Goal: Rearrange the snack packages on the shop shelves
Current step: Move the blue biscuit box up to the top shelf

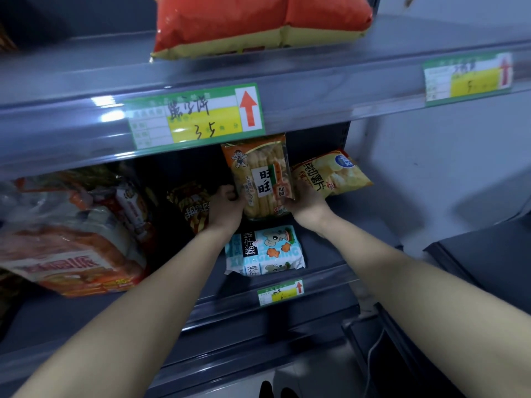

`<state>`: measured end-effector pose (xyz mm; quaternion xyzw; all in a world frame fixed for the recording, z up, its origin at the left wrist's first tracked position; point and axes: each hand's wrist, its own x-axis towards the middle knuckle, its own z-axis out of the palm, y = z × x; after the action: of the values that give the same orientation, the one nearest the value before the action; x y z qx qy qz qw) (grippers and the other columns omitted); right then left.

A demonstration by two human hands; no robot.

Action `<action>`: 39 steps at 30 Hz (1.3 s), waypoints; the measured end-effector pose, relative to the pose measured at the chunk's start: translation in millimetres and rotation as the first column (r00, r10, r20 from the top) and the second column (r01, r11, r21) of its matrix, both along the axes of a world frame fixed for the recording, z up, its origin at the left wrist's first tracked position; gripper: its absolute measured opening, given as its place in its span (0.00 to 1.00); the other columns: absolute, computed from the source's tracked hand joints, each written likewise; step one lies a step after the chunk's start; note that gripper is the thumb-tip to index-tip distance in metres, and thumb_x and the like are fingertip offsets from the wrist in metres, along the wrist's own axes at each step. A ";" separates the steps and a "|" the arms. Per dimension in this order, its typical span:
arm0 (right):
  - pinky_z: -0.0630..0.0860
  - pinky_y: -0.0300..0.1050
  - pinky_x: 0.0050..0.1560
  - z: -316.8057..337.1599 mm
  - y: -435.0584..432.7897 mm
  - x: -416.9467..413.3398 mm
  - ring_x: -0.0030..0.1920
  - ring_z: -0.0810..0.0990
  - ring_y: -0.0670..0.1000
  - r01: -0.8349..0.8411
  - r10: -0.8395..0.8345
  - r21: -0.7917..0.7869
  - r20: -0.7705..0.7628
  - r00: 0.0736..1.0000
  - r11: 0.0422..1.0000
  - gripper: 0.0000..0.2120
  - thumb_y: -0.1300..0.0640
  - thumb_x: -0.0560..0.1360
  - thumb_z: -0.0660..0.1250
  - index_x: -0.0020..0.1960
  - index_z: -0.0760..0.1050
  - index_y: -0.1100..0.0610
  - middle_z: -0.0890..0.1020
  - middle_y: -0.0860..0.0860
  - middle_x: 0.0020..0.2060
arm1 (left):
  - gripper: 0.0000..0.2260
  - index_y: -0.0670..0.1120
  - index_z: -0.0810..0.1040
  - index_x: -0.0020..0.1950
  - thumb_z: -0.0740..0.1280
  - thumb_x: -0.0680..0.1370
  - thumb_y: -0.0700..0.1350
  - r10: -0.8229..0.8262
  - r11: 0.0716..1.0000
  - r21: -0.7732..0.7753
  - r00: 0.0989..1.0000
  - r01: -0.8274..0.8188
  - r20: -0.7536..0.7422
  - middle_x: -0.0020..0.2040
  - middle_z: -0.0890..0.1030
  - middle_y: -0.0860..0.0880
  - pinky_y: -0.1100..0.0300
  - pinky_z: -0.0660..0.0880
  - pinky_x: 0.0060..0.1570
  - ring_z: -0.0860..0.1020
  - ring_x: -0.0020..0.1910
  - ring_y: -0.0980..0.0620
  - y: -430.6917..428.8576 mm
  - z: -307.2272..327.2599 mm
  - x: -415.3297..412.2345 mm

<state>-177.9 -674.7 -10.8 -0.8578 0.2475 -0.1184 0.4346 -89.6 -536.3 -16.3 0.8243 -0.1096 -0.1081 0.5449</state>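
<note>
Upright between both hands, the rice cracker pack (260,179) is gripped by left hand (227,206) and right hand (306,201).

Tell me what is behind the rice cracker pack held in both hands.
Around the rice cracker pack only the dark shelf back shows. The yellow chip bag has its left end hidden behind the right hand. Anything directly behind the pack is covered by it.

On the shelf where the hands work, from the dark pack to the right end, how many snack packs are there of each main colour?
Dark pack: 1
Orange rice cracker pack, held by the left hand and the right hand: 1
Yellow chips bag: 1
Light blue biscuit pack: 1
Total: 4
</note>
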 end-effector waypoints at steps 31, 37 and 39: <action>0.66 0.48 0.70 13.7 33.3 -54.2 0.70 0.67 0.57 -0.178 0.184 0.050 -0.232 0.955 0.983 0.26 0.54 0.78 0.64 0.73 0.63 0.61 0.69 0.57 0.70 | 0.15 0.31 0.73 0.60 0.68 0.76 0.36 0.153 0.983 -0.011 0.847 -0.184 -0.509 0.60 0.77 0.36 0.59 0.77 0.46 0.79 0.51 0.43 54.2 -2.9 -94.0; 0.63 0.50 0.71 -7.8 32.4 -31.2 0.72 0.63 0.59 -0.202 0.214 0.073 -0.366 0.906 0.977 0.32 0.49 0.77 0.65 0.76 0.57 0.58 0.64 0.57 0.73 | 0.17 0.32 0.69 0.65 0.65 0.77 0.36 0.132 0.965 -0.077 0.722 -0.249 -0.680 0.67 0.70 0.35 0.52 0.77 0.56 0.77 0.57 0.37 45.7 -17.0 -85.7; 0.65 0.48 0.71 -12.0 34.4 -28.4 0.71 0.66 0.58 -0.212 0.235 0.103 -0.381 0.894 0.972 0.33 0.51 0.77 0.66 0.76 0.56 0.60 0.62 0.57 0.74 | 0.17 0.33 0.68 0.66 0.64 0.78 0.36 0.114 0.964 -0.092 0.700 -0.250 -0.705 0.69 0.69 0.36 0.52 0.76 0.57 0.76 0.60 0.37 42.6 -18.0 -85.5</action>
<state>-206.3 -640.3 -22.7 -0.8737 0.2322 0.1130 0.4123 -175.1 -493.6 -34.2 0.6773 0.1754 -0.3436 0.6265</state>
